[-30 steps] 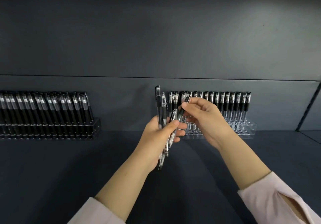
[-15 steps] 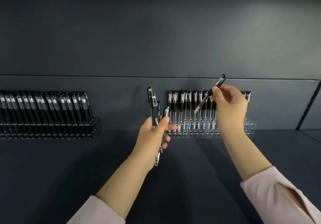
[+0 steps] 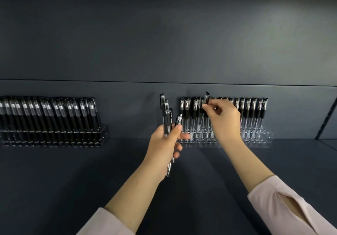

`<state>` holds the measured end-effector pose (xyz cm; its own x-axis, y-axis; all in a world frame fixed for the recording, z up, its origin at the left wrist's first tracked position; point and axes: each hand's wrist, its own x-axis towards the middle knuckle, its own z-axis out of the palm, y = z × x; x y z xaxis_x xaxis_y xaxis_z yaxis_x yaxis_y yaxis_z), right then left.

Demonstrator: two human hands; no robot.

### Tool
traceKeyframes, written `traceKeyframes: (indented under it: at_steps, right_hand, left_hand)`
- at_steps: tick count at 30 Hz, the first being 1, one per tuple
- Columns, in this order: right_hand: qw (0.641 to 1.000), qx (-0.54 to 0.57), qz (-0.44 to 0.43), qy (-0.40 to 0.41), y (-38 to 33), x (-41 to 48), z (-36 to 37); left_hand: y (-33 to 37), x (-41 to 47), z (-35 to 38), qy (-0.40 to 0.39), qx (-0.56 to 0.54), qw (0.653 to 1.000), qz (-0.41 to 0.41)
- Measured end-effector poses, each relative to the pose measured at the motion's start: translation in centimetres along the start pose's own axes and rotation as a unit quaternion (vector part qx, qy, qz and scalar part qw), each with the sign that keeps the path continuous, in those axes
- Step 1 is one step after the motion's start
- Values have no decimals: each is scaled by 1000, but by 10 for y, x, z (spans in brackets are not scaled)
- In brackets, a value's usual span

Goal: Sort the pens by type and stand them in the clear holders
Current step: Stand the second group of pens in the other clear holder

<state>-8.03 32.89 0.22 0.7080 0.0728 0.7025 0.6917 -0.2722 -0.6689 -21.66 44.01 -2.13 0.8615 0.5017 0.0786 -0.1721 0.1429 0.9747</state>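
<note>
Insertion step: right hand (image 3: 225,118) pinches gel pen (image 3: 206,98) at clear holder (image 3: 262,138), left hand (image 3: 164,143) grips spare pens (image 3: 165,110); next probably needs a free hole.

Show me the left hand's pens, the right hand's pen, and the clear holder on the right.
bundle of black-and-clear plastic pens (image 3: 166,118) in left hand (image 3: 162,143): head view, upper barrels.
single clear pen (image 3: 206,97) pinched by right hand (image 3: 226,120): head view, top end.
clear acrylic holder (image 3: 267,140): head view, bare right end.

Black-and-clear plastic pens (image 3: 252,110) stand in a transparent acrylic holder (image 3: 262,140). The flat shelf surface (image 3: 73,180) is dark blue-grey. Fabric sleeves (image 3: 291,209) are pale pink.
</note>
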Motion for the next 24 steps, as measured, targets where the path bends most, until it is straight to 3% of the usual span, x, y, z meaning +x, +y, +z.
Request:
traceKeyframes:
  at_steps: [6, 18, 24]
  right_hand:
    - [997, -72, 9, -4, 8, -3, 6]
    - [996, -54, 48, -54, 12, -10, 13]
    - [998, -19, 62, -15, 12, -8, 11]
  left_hand:
    - [-1, -1, 1, -3, 2, 1000, -2]
    - [-3, 1, 2, -5, 1, 1000, -10]
    - [-1, 1, 0, -4, -6, 1000, -5]
